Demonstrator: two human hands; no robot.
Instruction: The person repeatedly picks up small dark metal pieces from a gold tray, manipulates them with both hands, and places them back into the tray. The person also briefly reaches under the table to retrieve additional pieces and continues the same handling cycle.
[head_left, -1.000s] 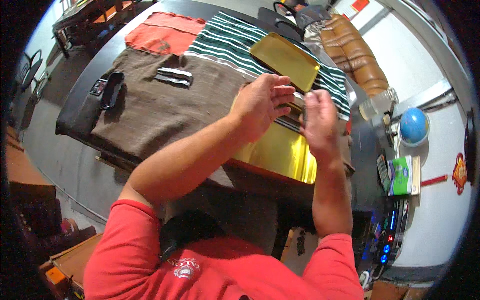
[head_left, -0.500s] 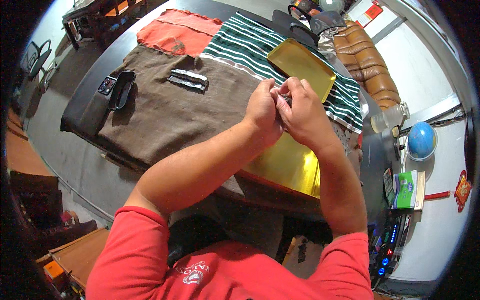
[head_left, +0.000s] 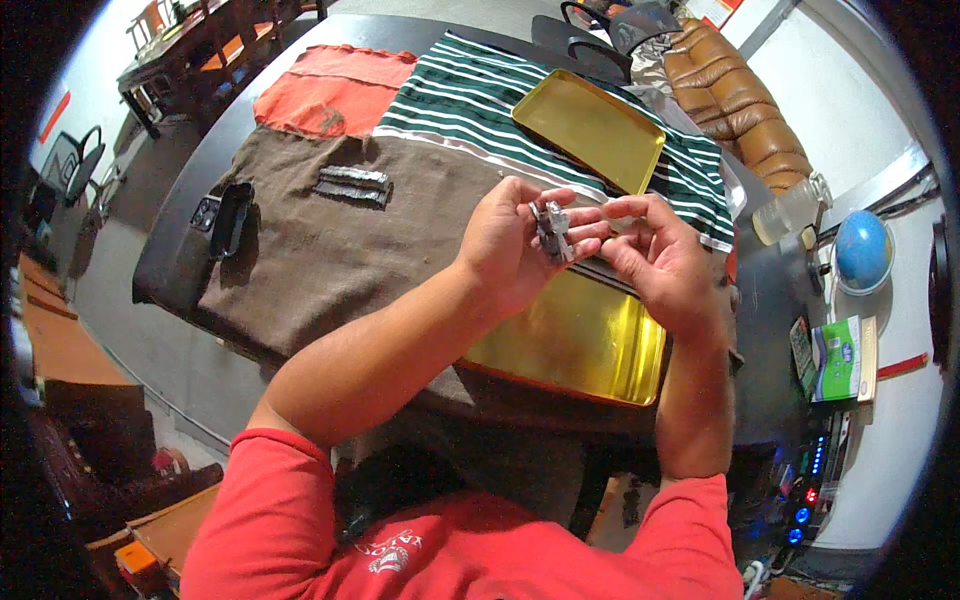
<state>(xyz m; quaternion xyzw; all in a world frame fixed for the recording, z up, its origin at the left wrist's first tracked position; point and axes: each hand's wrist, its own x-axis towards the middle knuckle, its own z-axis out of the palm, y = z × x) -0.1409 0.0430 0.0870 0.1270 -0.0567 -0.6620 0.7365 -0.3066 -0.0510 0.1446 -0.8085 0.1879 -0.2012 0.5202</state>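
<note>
My left hand (head_left: 505,235) is palm up above the table, its fingers pointing right. In its palm and on its fingers rest small silver-grey metal pieces (head_left: 553,230); their exact kind is too small to make out. Just right of it, my right hand (head_left: 665,262) has thumb and fingers bent and apart, its fingertips close to the left fingertips. I see nothing held in it. Below both hands lies a shiny gold-coloured tray (head_left: 570,340), partly covered by my forearms. A second gold tray (head_left: 590,130) sits beyond the hands on green-and-white striped cloth (head_left: 450,95).
Brown cloth (head_left: 300,270) covers much of the dark table. Two grey metallic strips (head_left: 353,186) lie on it, with a black case (head_left: 233,220) and phone (head_left: 205,213) farther left. Orange cloth (head_left: 330,80) is at the back. A jar (head_left: 785,215) and globe (head_left: 863,250) stand right.
My hands were closed together over something and have come apart. The left has opened flat, showing the metal pieces; the right has moved to the right and down. The whole view has shifted slightly.
</note>
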